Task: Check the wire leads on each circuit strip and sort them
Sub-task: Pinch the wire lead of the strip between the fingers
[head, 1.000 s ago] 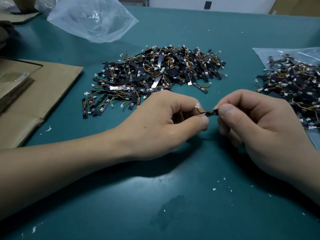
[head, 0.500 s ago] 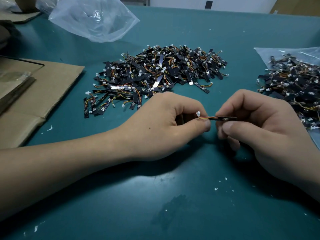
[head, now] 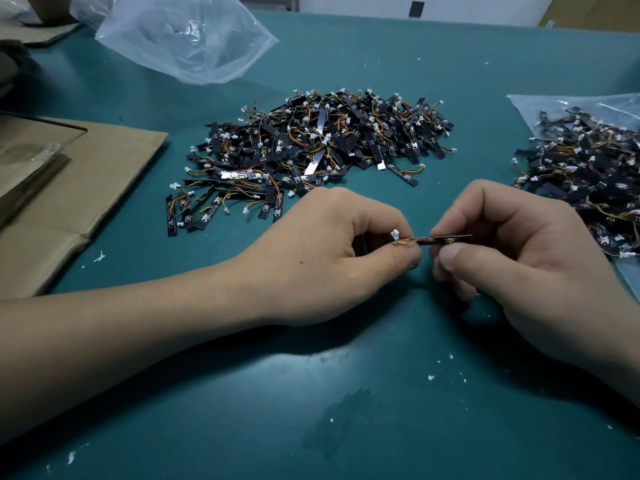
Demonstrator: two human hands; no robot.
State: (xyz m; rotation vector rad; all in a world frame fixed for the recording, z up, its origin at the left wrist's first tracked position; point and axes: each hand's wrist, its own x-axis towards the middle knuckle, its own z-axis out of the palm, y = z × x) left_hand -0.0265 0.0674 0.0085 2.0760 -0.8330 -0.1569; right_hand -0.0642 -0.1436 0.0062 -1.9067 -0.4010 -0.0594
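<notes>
Two hands, left (head: 332, 254) and right (head: 516, 258), pinch one strip (head: 450, 240) by its wires (head: 410, 241) over the green desk (head: 311, 410), near a pile (head: 311, 150).

The left hand (head: 322, 258) and the right hand (head: 519, 261) are seen bare. The left forearm (head: 121, 341) is likewise shown bare along its whole visible length. A small dark mole (head: 300, 262) is marked on the back of the left hand. The right thumbnail (head: 451, 251) is cut short.

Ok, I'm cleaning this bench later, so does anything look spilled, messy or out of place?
Small white flecks lie scattered over the green table, mostly near the front edge, and a dull smudge marks its surface there. The circuit strip pinched between the left hand and right hand shows nothing odd.
</notes>
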